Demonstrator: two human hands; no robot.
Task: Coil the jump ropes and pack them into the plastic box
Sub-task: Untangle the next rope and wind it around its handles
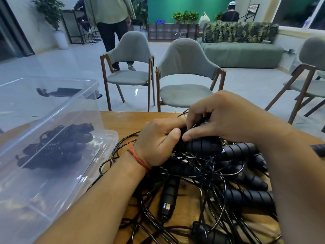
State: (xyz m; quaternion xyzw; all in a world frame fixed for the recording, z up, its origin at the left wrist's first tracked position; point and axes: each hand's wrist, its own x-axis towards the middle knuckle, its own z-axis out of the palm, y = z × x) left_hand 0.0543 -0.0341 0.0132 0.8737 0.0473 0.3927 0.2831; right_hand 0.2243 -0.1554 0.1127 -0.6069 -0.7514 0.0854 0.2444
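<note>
One worktop (121,120), one clear plastic box (112,137) with one dark bundle (56,147) inside. The loose jump ropes (202,173) show at least seven handles (249,197); their tangled cords cannot be counted. Two grips: left grip (158,143), right grip (219,117). One red wrist string (137,157), three chairs (184,67), one sofa (242,53), at least two people (109,14).

This looks like a lounge: sofa (242,53), armchairs (186,57) (wood-framed), potted plants (185,15).

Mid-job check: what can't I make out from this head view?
- Head view: the coil's state, covered by the left hand and right hand gripping the rope.
- How many ropes lie in the box: its cloudy wall blurs them.
- The pile at lower right: blurred and cut by the frame edge.
</note>
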